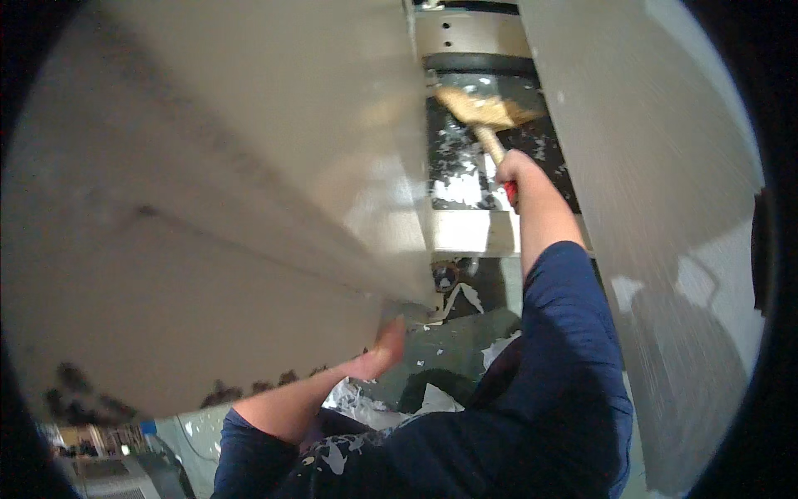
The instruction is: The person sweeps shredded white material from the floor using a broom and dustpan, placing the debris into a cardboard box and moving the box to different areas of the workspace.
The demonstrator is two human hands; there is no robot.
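Note:
My right hand (pixel 514 169) is stretched out ahead and grips the wooden handle of a small straw broom (pixel 486 112), whose bristles lie on a dark ledge (pixel 453 141) flecked with white paint chips. My left hand (pixel 386 343) rests flat against the lower edge of a large pale panel (pixel 249 183) on my left, fingers together, holding nothing. Both arms wear dark blue sleeves; the right sleeve (pixel 565 333) fills the lower middle.
A second pale wall (pixel 665 208) rises on the right, leaving a narrow gap between the two surfaces. Below lies a green floor (pixel 449 349) littered with white paint flakes and scraps. Grey equipment (pixel 108 474) shows at the bottom left.

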